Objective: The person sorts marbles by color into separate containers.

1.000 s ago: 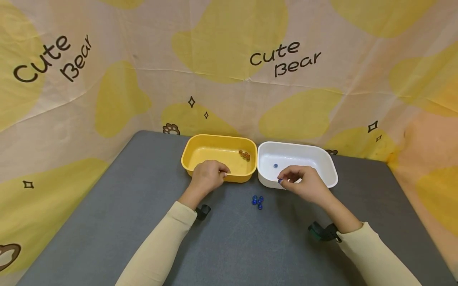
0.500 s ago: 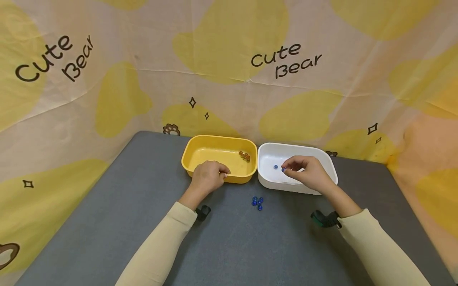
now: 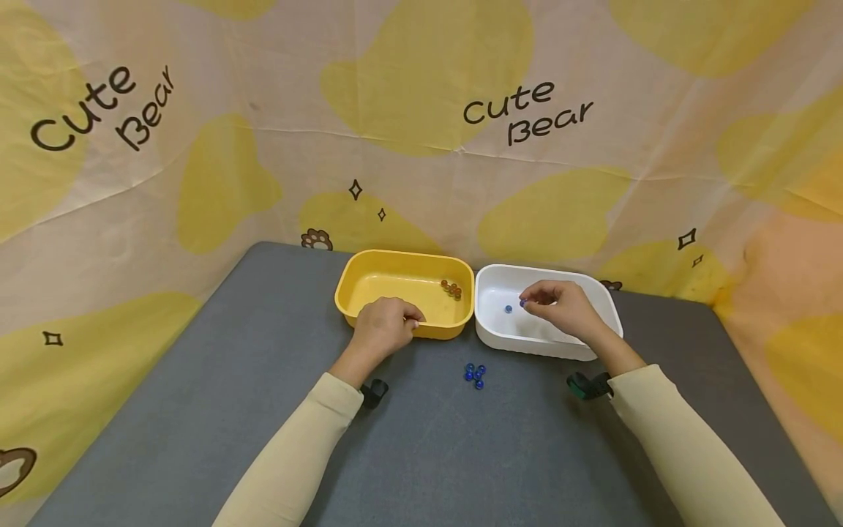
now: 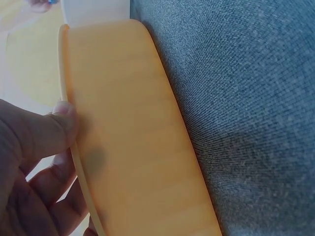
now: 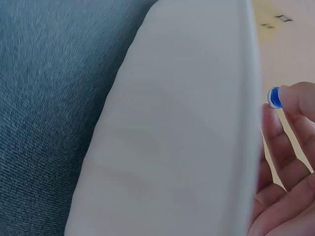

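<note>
My left hand [image 3: 384,326] grips the near rim of the yellow plastic bin [image 3: 356,265], thumb outside and fingers inside in the left wrist view. Over the white plastic bin [image 3: 596,293], my right hand [image 3: 565,306] pinches a blue glass marble [image 5: 275,98] between thumb and fingertip. A single blue marble [image 3: 508,309] lies on the white bin's floor. Several amber marbles [image 3: 452,290] are gathered at the right side of the yellow bin. On the table in front of the bins sits a small cluster of blue marbles [image 3: 475,375].
Both bins stand side by side, nearly touching, at the back of the grey cloth-covered table [image 3: 421,454]. A printed fabric backdrop [image 3: 408,88] rises right behind them and along the sides. Each wrist wears a dark strap-on camera.
The right hand has moved from the white bin's near rim farther in over the bin, still pinching the blue marble. The left hand has stayed on the yellow rim.
</note>
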`<action>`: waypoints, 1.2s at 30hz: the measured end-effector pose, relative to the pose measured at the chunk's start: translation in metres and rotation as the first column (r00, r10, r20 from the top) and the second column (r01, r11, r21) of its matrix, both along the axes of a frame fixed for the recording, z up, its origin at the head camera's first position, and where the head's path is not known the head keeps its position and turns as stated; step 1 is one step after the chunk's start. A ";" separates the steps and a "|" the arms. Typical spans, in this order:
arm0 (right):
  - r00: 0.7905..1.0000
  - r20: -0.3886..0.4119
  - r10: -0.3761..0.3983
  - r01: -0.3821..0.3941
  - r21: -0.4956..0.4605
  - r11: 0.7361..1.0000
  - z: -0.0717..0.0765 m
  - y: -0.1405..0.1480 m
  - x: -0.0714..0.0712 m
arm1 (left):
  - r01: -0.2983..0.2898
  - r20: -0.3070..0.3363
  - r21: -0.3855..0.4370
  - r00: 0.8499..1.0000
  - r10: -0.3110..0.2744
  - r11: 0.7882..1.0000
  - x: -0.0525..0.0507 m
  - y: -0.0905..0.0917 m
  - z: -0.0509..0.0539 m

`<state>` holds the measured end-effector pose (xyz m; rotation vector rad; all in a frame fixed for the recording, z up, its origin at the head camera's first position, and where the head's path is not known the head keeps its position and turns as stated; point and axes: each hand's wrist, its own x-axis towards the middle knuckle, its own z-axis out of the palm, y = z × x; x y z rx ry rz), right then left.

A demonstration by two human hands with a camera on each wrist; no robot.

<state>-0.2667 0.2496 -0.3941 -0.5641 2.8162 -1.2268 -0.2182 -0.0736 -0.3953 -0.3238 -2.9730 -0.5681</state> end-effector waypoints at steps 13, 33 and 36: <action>1.000 0.005 -0.031 0.030 0.064 0.997 -0.022 0.002 -0.027 | -0.007 0.004 -0.005 1.000 0.007 1.000 0.000 0.000 0.000; 0.982 0.166 -0.087 0.077 0.067 0.995 -0.045 0.011 -0.051 | -0.012 0.011 -0.004 1.000 0.012 1.000 -0.002 0.000 0.000; 0.980 0.177 -0.089 0.076 0.078 0.994 -0.046 0.010 -0.052 | -0.014 0.018 -0.005 1.000 0.014 1.000 -0.002 0.001 0.000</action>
